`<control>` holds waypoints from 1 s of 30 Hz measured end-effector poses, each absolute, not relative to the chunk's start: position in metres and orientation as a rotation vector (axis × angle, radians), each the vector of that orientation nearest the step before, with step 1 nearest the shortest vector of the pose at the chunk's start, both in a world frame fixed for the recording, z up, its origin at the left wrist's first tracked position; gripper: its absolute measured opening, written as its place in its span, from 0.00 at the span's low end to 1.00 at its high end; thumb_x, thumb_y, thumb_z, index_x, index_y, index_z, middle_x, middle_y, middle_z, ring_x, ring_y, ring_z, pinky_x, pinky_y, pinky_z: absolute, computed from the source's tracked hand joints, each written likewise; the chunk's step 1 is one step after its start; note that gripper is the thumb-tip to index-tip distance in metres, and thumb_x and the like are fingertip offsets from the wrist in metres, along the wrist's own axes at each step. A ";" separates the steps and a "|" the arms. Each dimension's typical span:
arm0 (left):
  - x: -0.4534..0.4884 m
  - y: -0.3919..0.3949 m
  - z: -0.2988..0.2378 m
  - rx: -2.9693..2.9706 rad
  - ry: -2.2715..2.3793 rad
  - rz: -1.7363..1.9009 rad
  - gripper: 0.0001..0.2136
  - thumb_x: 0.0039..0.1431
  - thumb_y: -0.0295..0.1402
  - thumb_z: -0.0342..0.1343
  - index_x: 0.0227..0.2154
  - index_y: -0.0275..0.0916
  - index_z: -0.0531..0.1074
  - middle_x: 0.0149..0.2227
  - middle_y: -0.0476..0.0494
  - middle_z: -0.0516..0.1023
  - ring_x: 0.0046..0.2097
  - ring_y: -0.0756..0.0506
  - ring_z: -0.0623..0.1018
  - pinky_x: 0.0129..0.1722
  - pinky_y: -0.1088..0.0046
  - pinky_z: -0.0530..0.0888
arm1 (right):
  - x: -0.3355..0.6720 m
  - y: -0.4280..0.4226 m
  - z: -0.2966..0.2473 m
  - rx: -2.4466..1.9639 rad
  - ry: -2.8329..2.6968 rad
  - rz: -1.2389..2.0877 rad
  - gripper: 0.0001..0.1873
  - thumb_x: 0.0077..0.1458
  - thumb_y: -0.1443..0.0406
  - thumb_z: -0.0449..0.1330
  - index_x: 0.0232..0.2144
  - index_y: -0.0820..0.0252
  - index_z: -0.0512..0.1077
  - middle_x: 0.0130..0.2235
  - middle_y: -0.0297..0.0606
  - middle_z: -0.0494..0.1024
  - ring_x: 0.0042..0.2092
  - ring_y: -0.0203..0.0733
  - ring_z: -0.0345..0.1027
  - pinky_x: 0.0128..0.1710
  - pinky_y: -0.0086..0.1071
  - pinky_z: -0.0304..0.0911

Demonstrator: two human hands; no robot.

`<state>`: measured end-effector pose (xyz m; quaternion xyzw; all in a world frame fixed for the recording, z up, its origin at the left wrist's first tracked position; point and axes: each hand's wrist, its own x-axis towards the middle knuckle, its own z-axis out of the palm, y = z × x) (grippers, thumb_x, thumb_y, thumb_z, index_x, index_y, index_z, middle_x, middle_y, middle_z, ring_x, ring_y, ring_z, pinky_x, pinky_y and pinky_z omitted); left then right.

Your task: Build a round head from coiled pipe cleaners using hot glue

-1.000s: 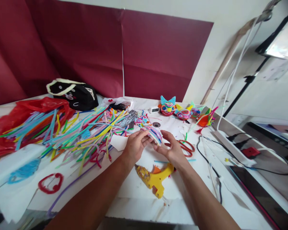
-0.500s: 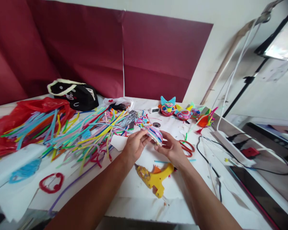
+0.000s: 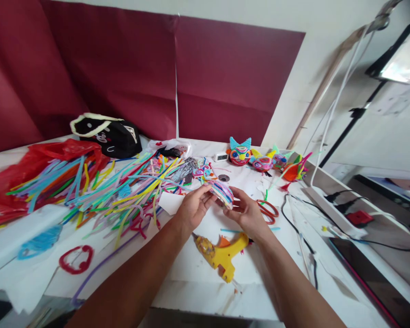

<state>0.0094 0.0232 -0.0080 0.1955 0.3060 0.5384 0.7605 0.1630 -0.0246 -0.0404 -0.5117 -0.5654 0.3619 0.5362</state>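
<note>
Both hands hold a small round piece made of coiled multicoloured pipe cleaners (image 3: 222,191) just above the white table (image 3: 198,273). My left hand (image 3: 191,210) pinches its left edge with thumb and fingers. My right hand (image 3: 248,213) grips its right side, fingers curled round it. A yellow glue gun (image 3: 222,255) lies on the table right below my wrists. Red-handled scissors (image 3: 268,210) lie just right of my right hand.
A big heap of loose coloured pipe cleaners (image 3: 123,191) covers the table's left half, partly in a red plastic bag (image 3: 30,159). A black pouch (image 3: 109,134) sits behind. Finished pipe-cleaner faces (image 3: 239,152) stand at the back. Cables and a power strip (image 3: 335,212) run along the right.
My right hand has closed in from open beside the coiled piece to gripping its right side. The left hand has kept its pinch. The view has shifted slightly.
</note>
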 end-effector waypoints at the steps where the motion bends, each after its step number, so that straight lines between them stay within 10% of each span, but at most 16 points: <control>1: 0.009 0.023 -0.008 0.426 0.663 1.162 0.05 0.55 0.19 0.56 0.28 0.33 0.74 0.29 0.45 0.79 0.30 0.53 0.79 0.33 0.79 0.78 | 0.163 -0.025 -0.040 -1.217 -1.347 0.852 0.33 0.41 0.64 0.67 0.53 0.52 0.68 0.47 0.40 0.78 0.43 0.47 0.75 0.43 0.43 0.71; 17: 0.004 0.017 -0.008 0.774 0.880 1.001 0.21 0.42 0.41 0.70 0.36 0.41 0.69 0.23 0.56 0.67 0.19 0.57 0.66 0.17 0.83 0.56 | 0.165 -0.024 -0.037 -1.266 -1.320 0.581 0.31 0.44 0.68 0.59 0.53 0.57 0.67 0.50 0.41 0.77 0.44 0.45 0.73 0.42 0.39 0.69; 30: 0.006 0.019 -0.014 0.807 0.701 1.038 0.16 0.48 0.41 0.66 0.35 0.41 0.68 0.38 0.47 0.76 0.39 0.46 0.78 0.45 0.64 0.72 | 0.170 -0.025 -0.034 -1.097 -1.268 0.398 0.31 0.47 0.70 0.60 0.55 0.53 0.64 0.51 0.43 0.76 0.50 0.48 0.71 0.48 0.42 0.68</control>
